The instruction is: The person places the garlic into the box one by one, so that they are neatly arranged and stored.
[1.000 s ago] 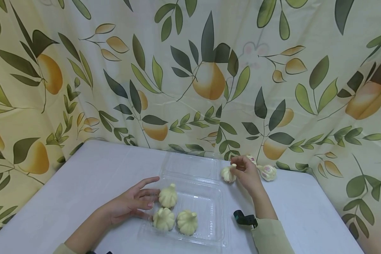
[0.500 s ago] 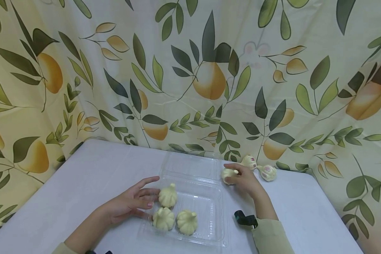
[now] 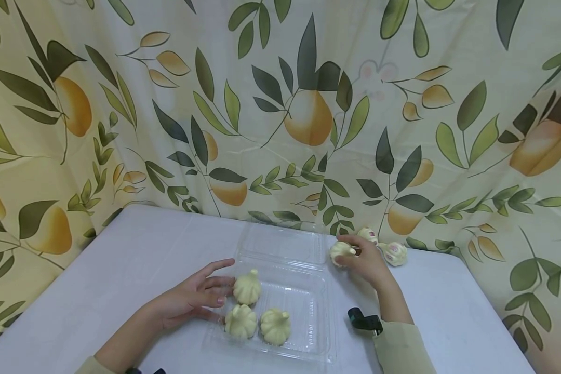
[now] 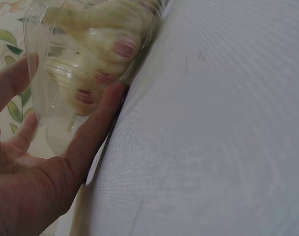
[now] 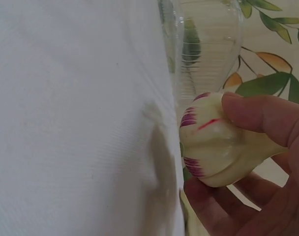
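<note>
My right hand [image 3: 365, 259] pinches a garlic bulb [image 5: 213, 140] between thumb and fingers, to the right of a clear plastic clamshell box [image 3: 329, 311]. Purple streaks and a red mark show on that bulb in the right wrist view. Inside the box, toward its left side, sit three pale garlic bulbs [image 3: 276, 327]. My left hand [image 3: 191, 301] is at the box's left wall, fingers spread and fairly straight. In the left wrist view its thumb [image 4: 98, 123] touches the clear wall, with bulbs showing through the plastic.
Two more garlic bulbs [image 3: 395, 254] lie at the table's back edge, just beyond my right hand. The box's lid [image 3: 282, 244] lies folded back behind it. A white cloth [image 3: 135, 259] covers the table, and a fruit-patterned curtain [image 3: 271, 130] hangs behind.
The bulb in my right hand has turned and shifted slightly; its stem now points to the right rather than up. My left hand and the bulbs in the box have stayed put.
</note>
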Demonstrator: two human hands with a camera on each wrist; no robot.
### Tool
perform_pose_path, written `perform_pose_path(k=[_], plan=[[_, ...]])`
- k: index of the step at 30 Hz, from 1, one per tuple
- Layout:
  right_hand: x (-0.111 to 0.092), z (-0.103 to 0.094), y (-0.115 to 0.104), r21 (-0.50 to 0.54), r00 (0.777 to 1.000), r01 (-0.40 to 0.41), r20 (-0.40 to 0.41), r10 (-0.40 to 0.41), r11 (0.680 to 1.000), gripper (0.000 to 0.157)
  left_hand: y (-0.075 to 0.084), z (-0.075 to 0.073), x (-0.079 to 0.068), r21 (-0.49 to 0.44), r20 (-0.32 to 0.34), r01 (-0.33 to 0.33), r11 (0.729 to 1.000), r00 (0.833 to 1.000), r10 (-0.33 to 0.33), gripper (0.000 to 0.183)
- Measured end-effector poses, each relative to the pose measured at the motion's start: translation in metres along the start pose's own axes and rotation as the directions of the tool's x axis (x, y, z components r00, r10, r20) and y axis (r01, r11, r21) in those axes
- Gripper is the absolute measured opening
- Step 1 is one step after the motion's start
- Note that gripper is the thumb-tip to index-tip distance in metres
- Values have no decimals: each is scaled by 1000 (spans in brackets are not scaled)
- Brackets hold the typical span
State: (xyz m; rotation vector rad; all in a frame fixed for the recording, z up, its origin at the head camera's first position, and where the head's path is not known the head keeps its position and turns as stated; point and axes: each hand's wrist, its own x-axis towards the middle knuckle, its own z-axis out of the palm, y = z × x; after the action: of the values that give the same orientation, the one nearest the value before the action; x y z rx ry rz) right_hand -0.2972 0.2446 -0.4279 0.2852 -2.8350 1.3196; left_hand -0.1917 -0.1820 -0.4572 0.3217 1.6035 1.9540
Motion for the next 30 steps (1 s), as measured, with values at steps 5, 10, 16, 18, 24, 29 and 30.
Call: perform_pose_path(k=[5,10,16,18,24,29,30], plan=[[-1,-5,-3,8,1000,-12,-7,13,1000,56,0,0,0,3,6,-4,1000,1000,4,83],[-4,-13,-9,3,999,-38,-16,38,999,56,0,-1,0,7,4,-1,1000,1000,1,83],[-9,-21,-20,29,998,-53,-17,54,998,56,0,0,0,3,1,0,1000,1000,0,83],[-11,-23,-25,38,999,-38,-14,38,999,56,0,0,0,4,0,1,1000,1000,-1,82],[-18,-23,-38,57,1000,25,7,-26,998,55,0,0,-1,13,5,-2,1000,1000,2,82],[-20,-20,-48,49,998,59,16,-60,997,52,0,-1,0,9,4,-4,1000,1000,4,82],[-21,-19,-50,46,998,64,18,-65,997,51,0,-1,0,8,3,-2,1000,1000,2,82]])
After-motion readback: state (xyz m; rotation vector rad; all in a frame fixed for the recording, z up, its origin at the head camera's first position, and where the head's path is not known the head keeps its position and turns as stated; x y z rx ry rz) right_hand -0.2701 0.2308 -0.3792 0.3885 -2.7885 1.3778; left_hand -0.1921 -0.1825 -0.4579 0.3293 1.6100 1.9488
